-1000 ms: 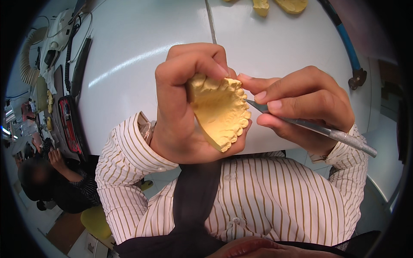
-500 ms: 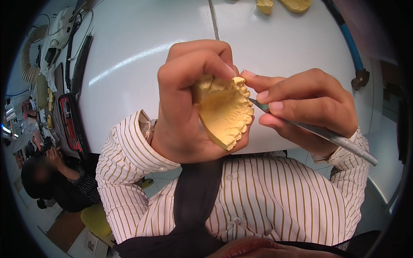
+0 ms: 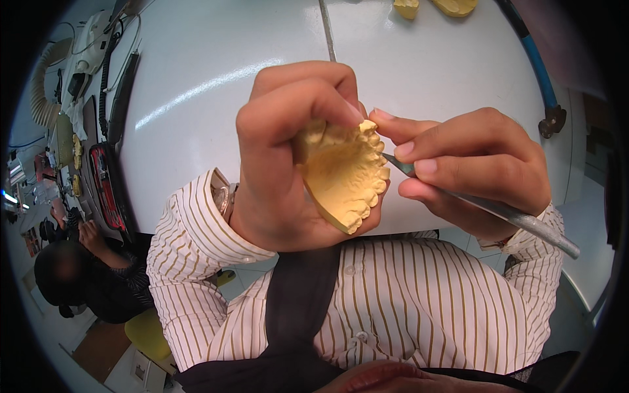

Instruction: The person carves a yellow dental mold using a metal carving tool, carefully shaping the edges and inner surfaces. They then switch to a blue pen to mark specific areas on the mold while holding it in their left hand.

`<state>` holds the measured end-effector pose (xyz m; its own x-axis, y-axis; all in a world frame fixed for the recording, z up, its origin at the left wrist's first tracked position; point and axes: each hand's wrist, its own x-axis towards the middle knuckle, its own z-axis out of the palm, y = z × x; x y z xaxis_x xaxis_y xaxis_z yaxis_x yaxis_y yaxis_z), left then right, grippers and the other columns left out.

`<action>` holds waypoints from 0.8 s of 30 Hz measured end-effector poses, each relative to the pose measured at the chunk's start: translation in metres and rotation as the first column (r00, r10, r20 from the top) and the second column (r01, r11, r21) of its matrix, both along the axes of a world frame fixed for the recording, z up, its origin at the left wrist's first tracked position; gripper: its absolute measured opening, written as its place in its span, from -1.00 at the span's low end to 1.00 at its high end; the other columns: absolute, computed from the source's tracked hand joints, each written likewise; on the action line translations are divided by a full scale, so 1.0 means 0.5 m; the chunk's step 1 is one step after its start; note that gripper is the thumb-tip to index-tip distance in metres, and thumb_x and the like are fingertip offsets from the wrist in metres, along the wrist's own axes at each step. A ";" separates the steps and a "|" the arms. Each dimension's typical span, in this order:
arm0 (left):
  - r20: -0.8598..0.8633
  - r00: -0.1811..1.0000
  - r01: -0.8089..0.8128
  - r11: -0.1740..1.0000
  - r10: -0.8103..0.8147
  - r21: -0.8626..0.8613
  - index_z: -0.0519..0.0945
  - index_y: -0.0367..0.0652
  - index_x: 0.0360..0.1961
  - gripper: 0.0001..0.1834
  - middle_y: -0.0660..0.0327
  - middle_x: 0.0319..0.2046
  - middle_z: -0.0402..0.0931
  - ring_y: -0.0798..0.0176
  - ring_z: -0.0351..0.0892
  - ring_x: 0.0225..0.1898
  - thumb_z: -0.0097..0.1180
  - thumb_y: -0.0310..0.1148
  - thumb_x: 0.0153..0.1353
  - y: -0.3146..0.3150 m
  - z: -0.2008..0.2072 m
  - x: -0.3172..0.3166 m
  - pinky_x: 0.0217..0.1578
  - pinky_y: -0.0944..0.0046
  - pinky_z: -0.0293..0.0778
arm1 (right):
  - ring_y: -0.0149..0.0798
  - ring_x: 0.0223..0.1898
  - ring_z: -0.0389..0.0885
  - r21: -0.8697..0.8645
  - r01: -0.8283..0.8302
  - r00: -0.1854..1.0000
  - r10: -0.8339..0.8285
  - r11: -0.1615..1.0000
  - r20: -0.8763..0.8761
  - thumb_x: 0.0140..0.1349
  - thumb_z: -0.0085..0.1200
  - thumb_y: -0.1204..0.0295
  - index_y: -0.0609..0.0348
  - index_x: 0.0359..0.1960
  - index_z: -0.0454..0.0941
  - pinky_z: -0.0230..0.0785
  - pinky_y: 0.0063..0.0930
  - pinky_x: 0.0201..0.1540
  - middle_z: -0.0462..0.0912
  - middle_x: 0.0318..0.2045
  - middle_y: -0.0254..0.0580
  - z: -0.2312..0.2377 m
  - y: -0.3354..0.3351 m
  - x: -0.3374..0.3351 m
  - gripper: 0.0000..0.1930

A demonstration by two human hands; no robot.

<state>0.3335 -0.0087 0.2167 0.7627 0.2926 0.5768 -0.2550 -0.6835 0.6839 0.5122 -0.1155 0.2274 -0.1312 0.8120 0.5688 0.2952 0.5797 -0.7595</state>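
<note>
Up over the near edge of the bench point(image 3: 196, 59), we've got a yellow dental cast point(image 3: 344, 173) off the surface, tooth row facing right. Our left hand point(image 3: 278, 144) is wrapped around it, fingers curled over the top. Our right hand point(image 3: 481, 164) pinches a slim metal carving tool point(image 3: 524, 223) like a pen, tip right at the teeth; honestly can't tell if it's touching. Looks to us like the step in hand is fine tip work along that row. Next move, we'd say, calls for a steady left hold and a light, controlled stroke, since plaster-looking edges probably chip easily.
</note>
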 end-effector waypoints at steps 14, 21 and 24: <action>0.044 0.999 0.010 1.000 -0.011 0.010 0.09 -0.21 -0.03 -0.14 0.00 -0.11 0.15 0.26 0.27 -0.18 0.46 -0.34 -0.27 -0.001 -0.005 0.005 -0.20 0.25 0.54 | -0.23 -0.22 0.62 0.000 -0.035 0.999 0.035 0.999 0.008 0.00 0.19 0.67 0.29 -0.27 0.45 0.51 -0.07 -0.03 0.50 -0.34 -0.04 -0.002 -0.002 0.007 -0.75; 0.044 0.999 0.025 1.000 -0.025 0.009 0.08 -0.22 -0.01 -0.11 -0.01 -0.10 0.15 0.24 0.27 -0.17 0.47 -0.31 -0.27 0.002 -0.006 0.004 -0.20 0.26 0.55 | -0.24 -0.23 0.61 -0.005 -0.034 0.999 0.034 0.999 0.004 0.00 0.20 0.66 0.29 -0.27 0.44 0.51 -0.07 -0.03 0.49 -0.33 -0.04 -0.002 -0.003 0.008 -0.75; 0.070 0.997 0.021 1.000 -0.021 0.006 0.09 -0.23 -0.01 -0.12 -0.01 -0.10 0.15 0.24 0.27 -0.17 0.47 -0.30 -0.26 0.001 -0.008 0.006 -0.20 0.26 0.55 | -0.24 -0.23 0.61 -0.025 -0.026 1.000 0.026 0.999 -0.010 -0.01 0.20 0.67 0.30 -0.26 0.44 0.52 -0.07 -0.04 0.49 -0.33 -0.04 0.000 -0.006 0.006 -0.74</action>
<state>0.3363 -0.0083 0.2127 0.7261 0.2739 0.6307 -0.3168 -0.6808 0.6605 0.5152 -0.1187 0.2276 -0.1473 0.8224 0.5495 0.2728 0.5678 -0.7767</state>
